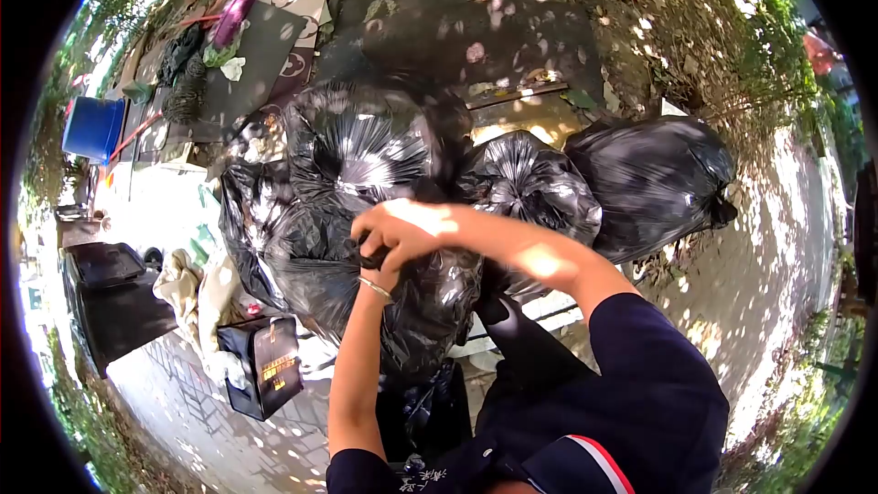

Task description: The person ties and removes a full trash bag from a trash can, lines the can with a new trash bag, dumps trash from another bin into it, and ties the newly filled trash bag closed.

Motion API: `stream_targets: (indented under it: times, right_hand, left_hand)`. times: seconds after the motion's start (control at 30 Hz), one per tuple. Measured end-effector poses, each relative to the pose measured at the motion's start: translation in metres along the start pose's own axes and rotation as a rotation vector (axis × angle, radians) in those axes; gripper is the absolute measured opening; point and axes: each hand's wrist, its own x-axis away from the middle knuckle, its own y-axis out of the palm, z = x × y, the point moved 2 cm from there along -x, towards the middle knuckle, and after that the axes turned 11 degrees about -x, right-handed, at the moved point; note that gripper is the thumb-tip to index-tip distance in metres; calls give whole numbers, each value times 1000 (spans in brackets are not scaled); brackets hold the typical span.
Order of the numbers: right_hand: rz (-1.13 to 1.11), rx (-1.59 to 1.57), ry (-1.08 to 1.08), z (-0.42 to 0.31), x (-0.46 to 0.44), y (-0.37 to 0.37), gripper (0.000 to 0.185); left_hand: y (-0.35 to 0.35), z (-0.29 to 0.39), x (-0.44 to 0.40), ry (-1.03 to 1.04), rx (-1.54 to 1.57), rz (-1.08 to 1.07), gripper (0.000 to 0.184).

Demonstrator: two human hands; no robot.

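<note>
Both hands meet over a full black garbage bag [320, 252] in the middle of the head view. My right hand [407, 224] reaches across from the right, its fingers bent around the bag's gathered neck. Just below it, my left hand [389, 263], with a bracelet on the wrist, is closed on the same dark plastic. The fingers overlap, so part of the grip is hidden. Behind the hands stands another stuffed black bag [366, 142] with a pleated top. A tied black bag [521, 178] sits to the right.
Further right lies one more black bag [649, 178]. On the left are a blue bucket [93, 128], a black bin-like container [114, 302], a dark box [265, 366] and pale cloth [206, 297]. Dark boards [457, 23] cover the ground behind, beside dry leaves.
</note>
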Motion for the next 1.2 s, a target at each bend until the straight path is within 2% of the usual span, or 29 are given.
stream_targets:
  times: [0.03,0.07,0.1,0.13,0.17,0.2,0.23,0.27,0.3,0.37,0.4,0.43,0.53,0.57,0.63,0.67,0.7,0.73,0.77,0.8,0.83,0.9,0.97,1.0,1.03,1.1,1.2]
  right_hand:
    - [-19,-142,-17,32,2,-6,44]
    - [-79,-99,-5,73,2,-10,39]
    - [-113,-77,-5,82,2,-11,37]
    - [-147,-55,-6,90,1,-11,35]
    - [-127,192,-155,74,1,-12,22]
    - [-103,436,-305,62,0,-9,16]
    - [15,529,-213,61,-3,1,22]
    - [46,527,-143,56,-4,4,18]
    - [73,523,-76,52,-6,7,15]
    - [-95,643,38,57,-9,9,16]
    - [-96,704,52,51,-7,6,16]
    - [-98,767,66,46,-1,2,16]
    - [-99,885,37,14,15,-5,19]
    - [-115,904,156,6,18,1,14]
    - [-35,632,-77,3,41,7,9]
    - [-51,414,-80,5,46,9,9]
    - [-42,345,-81,5,51,14,9]
    - [-127,63,9,12,54,21,10]
    - [-138,155,2,15,55,32,10]
    - [-148,247,-6,17,56,42,10]
    - [-14,-18,206,27,61,55,11]
    - [98,-107,55,21,62,75,13]
    - [37,282,150,21,64,91,12]
    - [31,380,260,20,62,93,12]
    - [28,480,368,18,58,94,13]
    - [70,469,330,17,45,102,14]
    - [108,510,309,26,32,117,15]
  left_hand:
    - [-9,12,-3,309,-651,-47,28]
    - [-9,22,-5,76,-543,-36,32]
    - [-7,30,-6,-154,-432,-18,37]
    - [-9,39,-8,-275,-385,-101,29]
    - [-10,23,-6,-184,-527,-184,28]
    - [-8,17,-3,-154,-529,-96,27]
    - [-8,14,-2,21,-715,-34,25]
    - [-8,19,-2,183,-913,63,23]
    - [-7,27,-3,-13,-650,196,18]
    - [-9,31,1,-81,-645,305,13]
    - [-12,36,3,-78,-830,251,9]
    - [-16,40,5,-93,-864,179,8]
    - [-25,55,-4,-417,-907,-59,17]
    - [-29,61,-3,-442,-862,-152,21]
    - [-30,43,-3,-308,-870,-345,23]
    - [-31,47,-8,-156,-969,-572,24]
    - [-32,46,-5,-396,-715,-790,25]
    - [-32,48,-2,-581,-572,-770,29]
    - [-33,61,-2,-758,-423,-743,34]
    - [-35,72,-2,-771,-422,-732,34]
    - [-36,81,-1,-837,-332,-732,38]
    - [-39,80,2,-909,-236,-725,43]
    - [-43,69,6,-943,-85,-766,42]
    - [-45,65,9,-1033,-54,-717,41]
    - [-47,62,12,-1036,-55,-711,41]
    - [-54,64,10,-895,29,-763,39]
    - [-63,65,5,-916,-49,-855,33]
